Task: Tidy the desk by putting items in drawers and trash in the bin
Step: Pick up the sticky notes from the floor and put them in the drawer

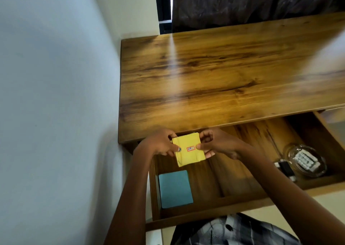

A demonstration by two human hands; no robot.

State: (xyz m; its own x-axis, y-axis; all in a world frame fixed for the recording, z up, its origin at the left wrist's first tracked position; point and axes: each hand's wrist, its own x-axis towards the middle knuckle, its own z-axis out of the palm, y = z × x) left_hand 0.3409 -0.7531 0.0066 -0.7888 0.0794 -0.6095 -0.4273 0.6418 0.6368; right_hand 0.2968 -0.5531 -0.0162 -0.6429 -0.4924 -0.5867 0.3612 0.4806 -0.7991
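Yellow packet | hanging at lower centre of frame, over the back left of the open drawer, above the blue pad | left hand and right hand both pinching its side edges | risk: loose layers slipping apart if either pinch is easing unevenly; packet catching on the desk edge while being lowered.

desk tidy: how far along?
Done: blue pad and a clear dish already lie in the open drawer.
In hand: both hands, left and right, hold a yellow packet over the drawer.
Left: set it down, shut drawer. No bin in view.
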